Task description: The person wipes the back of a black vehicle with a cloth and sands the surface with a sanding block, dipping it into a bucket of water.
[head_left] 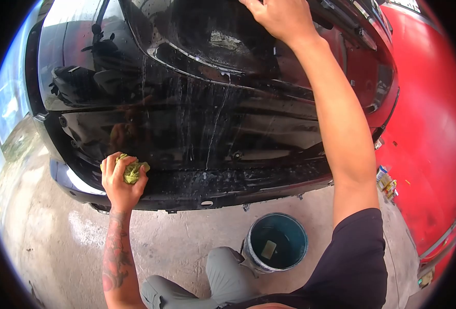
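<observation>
black, glossy car body [269, 116] fills the upper middle of the view. pale drip streaks [218, 121] run down it, droplets dotted along the lower ledge [202, 176]. reflections at upper left. under it, bare concrete floor [186, 226], with a whitish patch at lower left. red vehicle panel [424, 113] along the right side; small packets [386, 184] near it.

yellow-green cloth [133, 172] is at the lower left of the car body, bunched in the left hand [118, 181], fingers curled round it, thumb on the right side. tattooed forearm below. right hand [285, 18] is up at the top edge of the view, well apart from the cloth, over the upper part of the car body. its fingertips are cut off, so can't tell if it's spread, pressed or pinching, or whether it touches.

lower edge of the car body curves across the view just below the left hand's level, small tabs sticking down. dark bucket [248, 247] stands on the floor below that edge, right of the person's grey-trousered knees [222, 265], pale yellow block [268, 250] inside. bare floor between edge and knees, more left of the tattooed forearm. right arm spans the gap between bucket and red vehicle panel.
</observation>
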Demonstrator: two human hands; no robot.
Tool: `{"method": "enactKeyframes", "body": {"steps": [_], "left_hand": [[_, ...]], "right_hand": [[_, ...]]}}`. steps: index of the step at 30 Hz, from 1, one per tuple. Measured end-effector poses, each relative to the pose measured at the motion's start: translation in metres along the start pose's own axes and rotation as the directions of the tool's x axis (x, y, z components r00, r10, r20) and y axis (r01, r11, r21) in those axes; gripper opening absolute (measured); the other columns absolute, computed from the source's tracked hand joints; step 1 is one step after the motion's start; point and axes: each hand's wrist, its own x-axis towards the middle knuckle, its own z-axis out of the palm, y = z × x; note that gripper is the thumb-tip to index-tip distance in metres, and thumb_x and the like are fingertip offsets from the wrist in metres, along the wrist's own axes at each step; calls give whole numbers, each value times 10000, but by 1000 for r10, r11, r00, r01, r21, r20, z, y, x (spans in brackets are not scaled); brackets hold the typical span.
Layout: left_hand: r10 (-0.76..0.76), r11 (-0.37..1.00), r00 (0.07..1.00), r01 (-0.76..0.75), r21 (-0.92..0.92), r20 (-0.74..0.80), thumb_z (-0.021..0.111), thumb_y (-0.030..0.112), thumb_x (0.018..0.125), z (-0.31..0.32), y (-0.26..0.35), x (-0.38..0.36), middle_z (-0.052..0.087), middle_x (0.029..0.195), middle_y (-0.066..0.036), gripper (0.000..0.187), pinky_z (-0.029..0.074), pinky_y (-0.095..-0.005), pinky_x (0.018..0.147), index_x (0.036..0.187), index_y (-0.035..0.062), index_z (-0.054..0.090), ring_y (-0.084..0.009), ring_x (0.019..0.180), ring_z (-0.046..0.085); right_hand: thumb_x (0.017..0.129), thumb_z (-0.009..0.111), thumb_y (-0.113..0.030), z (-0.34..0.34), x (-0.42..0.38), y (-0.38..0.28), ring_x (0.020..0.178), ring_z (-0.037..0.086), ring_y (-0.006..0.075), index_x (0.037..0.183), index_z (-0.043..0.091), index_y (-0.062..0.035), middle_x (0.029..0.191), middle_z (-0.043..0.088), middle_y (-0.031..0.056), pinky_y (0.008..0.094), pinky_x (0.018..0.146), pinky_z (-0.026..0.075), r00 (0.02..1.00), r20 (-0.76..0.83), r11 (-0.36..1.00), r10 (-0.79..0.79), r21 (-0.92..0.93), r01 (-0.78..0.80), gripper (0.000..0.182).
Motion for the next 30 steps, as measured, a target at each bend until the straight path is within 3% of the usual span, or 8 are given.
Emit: {"method": "enactKeyframes", "body": {"steps": [4, 12, 24, 30], "left_hand": [[4, 1000, 1000, -4, -7, -2, 813, 130, 707, 0, -2, 0, 652, 1077, -138, 272, 514, -455, 863, 954, 78, 710, -355, 998, 613], [-20, 1000, 1000, 20, -4, 20, 804, 133, 724, -1, -2, 0, 644, 1078, -137, 272, 505, -448, 884, 967, 65, 702, -349, 1021, 608], [-23, 1000, 1000, 22, 3, 21, 794, 126, 728, 0, -2, -1, 641, 1072, -134, 272, 496, -443, 897, 973, 61, 697, -343, 1030, 606], [-26, 1000, 999, 26, 1, 20, 794, 127, 720, -1, -1, 0, 642, 1074, -138, 279, 497, -443, 898, 972, 57, 696, -345, 1032, 607]], "right_hand": [[859, 732, -123, -17, -18, 9, 1156, 643, 378, 1161, 704, -3, 1183, 705, 185, 440, 1016, 512, 997, 54, 998, 45, -44, -43, 326], [863, 714, -119, 34, 28, -28, 1104, 654, 381, 1152, 705, -1, 1162, 707, 188, 449, 978, 525, 998, -57, 999, -34, 41, 36, 313], [874, 736, -119, -17, -29, -18, 1130, 641, 369, 1166, 697, -20, 1197, 696, 166, 457, 1000, 495, 989, 143, 991, -49, 132, 30, 310], [875, 718, -95, 17, 11, -14, 1118, 633, 381, 1200, 669, -6, 1193, 691, 176, 456, 991, 500, 998, 57, 997, -30, 72, 26, 340]]}}
